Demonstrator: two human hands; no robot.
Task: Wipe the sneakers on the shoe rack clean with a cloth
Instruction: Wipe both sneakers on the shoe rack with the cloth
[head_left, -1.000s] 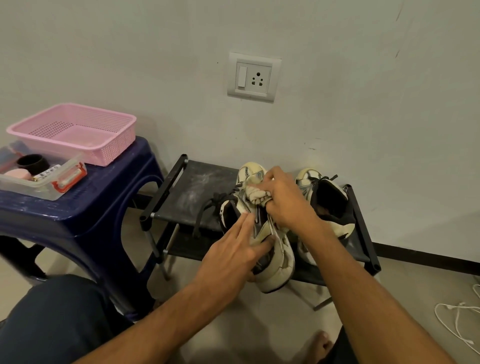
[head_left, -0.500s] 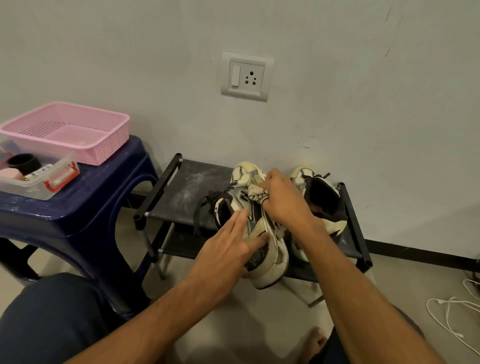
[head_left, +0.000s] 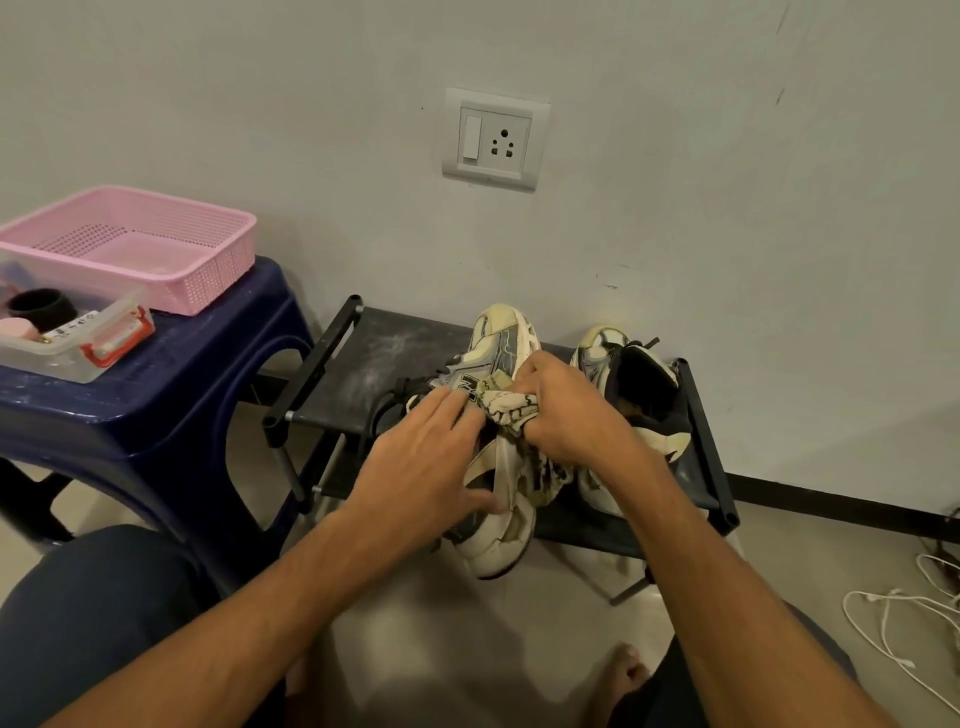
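Fingers of left hand straight, pressing on sneaker lying across shoe rack | right hand fingers clamped on cloth against same sneaker, covering its middle | second sneaker just beside | pink basket, clear box on blue table at left

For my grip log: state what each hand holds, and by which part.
Right hand grips the cloth by its bunched upper part, against the sneaker. Left hand grips nothing; straight fingers press the sneaker's side.
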